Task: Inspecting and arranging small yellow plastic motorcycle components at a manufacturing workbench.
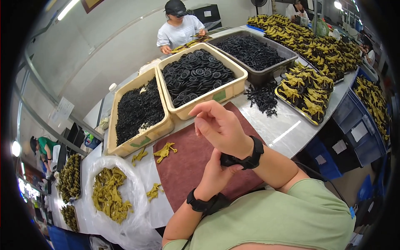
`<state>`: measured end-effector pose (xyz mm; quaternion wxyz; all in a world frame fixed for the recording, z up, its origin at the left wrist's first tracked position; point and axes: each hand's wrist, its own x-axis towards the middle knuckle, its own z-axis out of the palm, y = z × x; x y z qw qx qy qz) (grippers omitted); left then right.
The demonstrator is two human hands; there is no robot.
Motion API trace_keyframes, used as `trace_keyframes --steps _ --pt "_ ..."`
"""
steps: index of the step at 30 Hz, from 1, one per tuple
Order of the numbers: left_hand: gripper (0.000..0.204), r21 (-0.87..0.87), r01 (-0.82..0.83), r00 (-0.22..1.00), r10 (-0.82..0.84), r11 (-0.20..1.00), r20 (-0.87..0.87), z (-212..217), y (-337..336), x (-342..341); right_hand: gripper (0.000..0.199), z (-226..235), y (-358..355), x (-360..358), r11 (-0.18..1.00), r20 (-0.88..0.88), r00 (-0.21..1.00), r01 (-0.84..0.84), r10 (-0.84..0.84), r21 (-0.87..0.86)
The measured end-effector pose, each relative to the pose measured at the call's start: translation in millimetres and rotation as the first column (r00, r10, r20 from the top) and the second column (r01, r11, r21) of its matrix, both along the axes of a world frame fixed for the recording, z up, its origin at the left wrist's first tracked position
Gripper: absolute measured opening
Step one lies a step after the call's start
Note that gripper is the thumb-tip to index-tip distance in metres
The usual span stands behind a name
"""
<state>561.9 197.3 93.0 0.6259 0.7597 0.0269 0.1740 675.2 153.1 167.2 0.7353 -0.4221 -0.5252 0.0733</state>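
Note:
My left hand is closed on the black wristband worn on my right wrist, its thumb and fingers at the band's dark block. My right hand is held up over the reddish-brown mat, fingers loosely bent, thumb apart from the forefinger, with nothing visible in it. Another black wristband is around my left wrist. On the mat's far left corner lies a yellow-olive plastic piece, shaped like a small motorbike frame. Similar loose pieces lie left of the mat.
Beyond the mat stand cream tubs of small black parts and black wheels, and a grey tub. A plastic-lined container of yellow pieces stands left. Assembled toys fill a tray at right. A co-worker works opposite.

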Motion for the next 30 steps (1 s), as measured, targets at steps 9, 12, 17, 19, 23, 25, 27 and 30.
trace_keyframes --steps 9,12,17,19,23,25,27,30 --pt "0.054 -0.1 0.038 0.999 -0.041 0.994 -0.032 3 1 -1 0.018 -4 7 2 0.976 0.27 0.938 0.201 -0.217 0.087" --pt "0.052 -0.036 0.084 0.992 -0.087 0.996 -0.09 -3 12 -2 0.017 -3 7 -7 0.995 0.106 0.99 0.085 -0.09 0.057" --pt "0.047 -0.179 0.402 0.904 -0.358 0.898 0.234 -7 26 12 0.021 5 -12 -44 0.984 0.138 0.98 -0.127 0.144 -0.128" --pt "0.044 -0.184 0.464 0.875 -0.417 0.866 0.246 -2 29 9 0.025 2 -18 -58 0.931 0.132 0.925 -0.34 0.357 -0.134" --pt "0.036 0.194 0.328 0.872 -0.375 0.925 0.316 30 16 -3 0.022 14 -28 -81 0.733 -0.094 0.759 -0.648 0.645 -0.207" --pt "0.039 0.276 0.352 0.841 -0.432 0.894 0.326 36 24 2 0.022 12 -25 -82 0.4 -0.542 0.375 -0.913 0.752 -0.076" --pt "0.044 0.357 0.366 0.81 -0.483 0.859 0.333 39 26 -2 0.023 14 -22 -78 0.394 -0.625 0.335 -0.918 0.705 -0.048" --pt "0.042 -0.006 0.083 0.995 -0.083 0.996 0.063 4 44 2 0.024 2 -16 -71 0.485 -0.2 0.583 -0.786 0.787 -0.382"
